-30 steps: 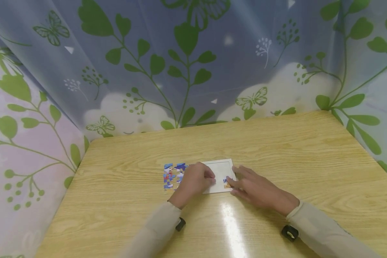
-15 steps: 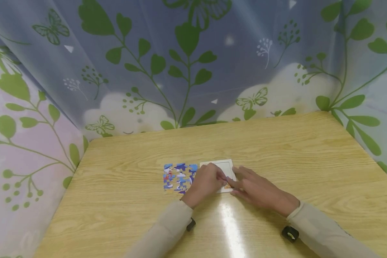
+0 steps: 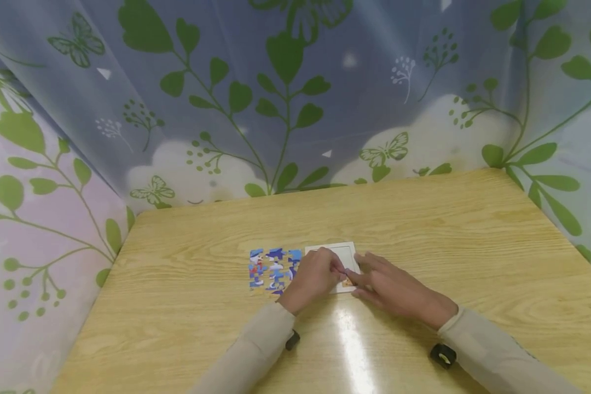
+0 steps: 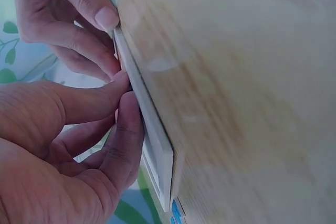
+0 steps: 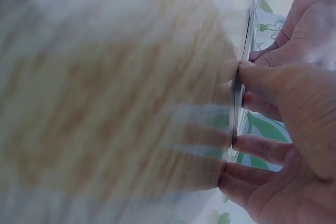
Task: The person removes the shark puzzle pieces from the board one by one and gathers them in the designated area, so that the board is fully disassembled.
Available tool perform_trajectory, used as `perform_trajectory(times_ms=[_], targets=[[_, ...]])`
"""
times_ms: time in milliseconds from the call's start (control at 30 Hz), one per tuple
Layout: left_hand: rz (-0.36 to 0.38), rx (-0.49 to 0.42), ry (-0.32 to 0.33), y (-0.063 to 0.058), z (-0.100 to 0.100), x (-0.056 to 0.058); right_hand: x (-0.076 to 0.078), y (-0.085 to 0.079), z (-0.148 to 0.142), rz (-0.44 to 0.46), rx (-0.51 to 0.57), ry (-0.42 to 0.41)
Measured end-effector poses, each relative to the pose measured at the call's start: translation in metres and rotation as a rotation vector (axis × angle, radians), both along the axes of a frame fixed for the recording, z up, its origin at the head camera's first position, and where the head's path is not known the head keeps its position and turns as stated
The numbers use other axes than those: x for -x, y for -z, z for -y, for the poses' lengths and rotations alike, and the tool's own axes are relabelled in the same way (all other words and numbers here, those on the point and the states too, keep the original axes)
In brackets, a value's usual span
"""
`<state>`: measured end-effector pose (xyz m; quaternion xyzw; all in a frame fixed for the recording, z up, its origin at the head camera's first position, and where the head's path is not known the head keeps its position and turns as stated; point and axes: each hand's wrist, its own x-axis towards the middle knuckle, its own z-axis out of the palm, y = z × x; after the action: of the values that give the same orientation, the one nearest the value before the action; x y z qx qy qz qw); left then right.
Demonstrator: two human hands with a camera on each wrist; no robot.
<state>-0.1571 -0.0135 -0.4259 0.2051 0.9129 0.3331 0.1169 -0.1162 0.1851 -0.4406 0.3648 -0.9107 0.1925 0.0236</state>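
In the head view a white puzzle tray (image 3: 345, 254) lies flat on the table, with an orange-patterned puzzle piece (image 3: 347, 284) in its near right corner. My left hand (image 3: 317, 278) is over the tray; its thumb and index finger pinch a small puzzle piece, mostly hidden, at that corner. Against the tray's right side rests my right hand (image 3: 390, 287), one finger reaching over the rim beside the left fingertips. In the left wrist view, the left hand (image 4: 86, 135) and right hand (image 4: 65, 22) meet at the tray edge. Nearly straight fingers (image 5: 262, 149) touch the edge in the right wrist view.
Several loose blue, white and red puzzle pieces (image 3: 276, 268) lie in columns just left of the tray. The wooden table (image 3: 202, 235) ends at a patterned curtain (image 3: 325, 98) behind and at the sides. Both forearms come in from the front.
My left hand has moved right across the tray to the near right corner, uncovering more of the loose pieces. It has stayed there since half a second ago. The right hand has hardly moved.
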Motion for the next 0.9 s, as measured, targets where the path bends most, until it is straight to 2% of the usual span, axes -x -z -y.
perform_trajectory(times_ms=[167,467,700,900], targets=[[0.02,-0.013,-0.004,0.0014,-0.0003,0.001,0.0,0.0006,0.0001,0.033,0.016,0.024],[0.058,-0.003,-0.02,0.0022,-0.0001,0.0013,-0.0007,0.0016,0.0003,0.04,0.028,0.048],[0.059,-0.031,-0.016,0.0002,0.0014,0.0008,-0.0004,0.0,0.0003,0.047,0.031,0.055],[0.09,-0.03,-0.026,-0.0018,0.0029,0.0004,-0.0006,-0.0004,-0.0002,0.054,0.04,0.054]])
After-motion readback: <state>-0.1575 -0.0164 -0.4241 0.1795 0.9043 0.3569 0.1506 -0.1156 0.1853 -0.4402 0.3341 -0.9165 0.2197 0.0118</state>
